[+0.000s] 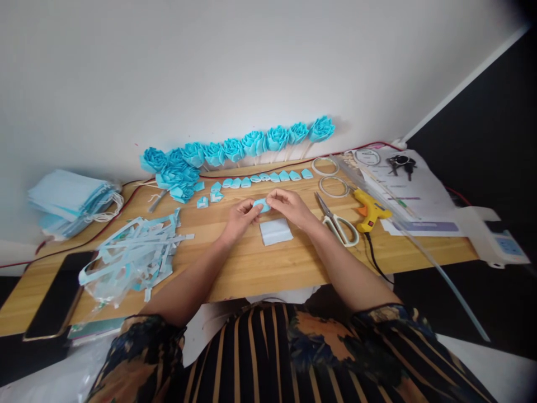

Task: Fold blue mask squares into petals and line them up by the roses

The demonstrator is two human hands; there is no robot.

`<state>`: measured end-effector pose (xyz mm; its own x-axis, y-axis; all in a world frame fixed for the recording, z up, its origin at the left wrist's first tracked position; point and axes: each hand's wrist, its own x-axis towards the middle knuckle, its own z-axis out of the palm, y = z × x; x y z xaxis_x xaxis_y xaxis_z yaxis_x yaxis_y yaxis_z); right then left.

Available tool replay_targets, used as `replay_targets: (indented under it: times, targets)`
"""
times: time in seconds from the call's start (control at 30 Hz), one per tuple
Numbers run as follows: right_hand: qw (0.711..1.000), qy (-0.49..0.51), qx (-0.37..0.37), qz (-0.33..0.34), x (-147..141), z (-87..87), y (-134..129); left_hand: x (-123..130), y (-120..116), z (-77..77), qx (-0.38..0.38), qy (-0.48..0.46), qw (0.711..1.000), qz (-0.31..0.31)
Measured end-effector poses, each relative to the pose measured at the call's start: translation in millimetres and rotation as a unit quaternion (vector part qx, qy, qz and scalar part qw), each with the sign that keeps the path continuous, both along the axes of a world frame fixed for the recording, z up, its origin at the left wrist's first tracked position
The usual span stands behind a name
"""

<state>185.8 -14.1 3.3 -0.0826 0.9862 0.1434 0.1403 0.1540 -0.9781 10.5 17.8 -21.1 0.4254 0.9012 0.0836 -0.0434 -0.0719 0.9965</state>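
Between my two hands is a small folded piece of light blue mask fabric [262, 205]. My left hand [243, 217] pinches its left end with thumb and fingers. At the right end, my right hand [289, 206] grips it the same way. Just below the hands, a pale square of fabric [276, 232] lies flat on the wooden table [235, 274]. Beyond them runs a row of folded blue petals [264, 177], with two more folded pieces [202, 202] to the left. Scissors [339, 224] with white handles lie right of my right hand.
Blue fabric roses [254, 143] line the wall. On the left are stacked masks [71, 196], cut strips [134, 254] and a phone [61, 294]. To the right lie a yellow glue gun [371, 210], tape rolls [334, 187], keys [401, 163] and papers [423, 196].
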Motion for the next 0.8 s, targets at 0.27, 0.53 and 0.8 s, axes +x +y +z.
replay_targets:
  times: [0.27, 0.53, 0.8]
  targets:
    - [1.000, -0.007, 0.010, -0.012, 2.8, -5.3, 2.2, -0.6, -1.9, 2.2, -0.002, 0.011, 1.000, -0.012]
    - [1.000, 0.020, -0.012, -0.009, 1.1, -1.5, 0.6, -0.6, -2.0, 2.9, -0.001, 0.007, 1.000, -0.009]
    - [0.988, 0.118, -0.101, 0.024, 0.0, -1.5, 0.7, -0.8, -2.1, 4.4, 0.009, -0.008, 1.000, 0.019]
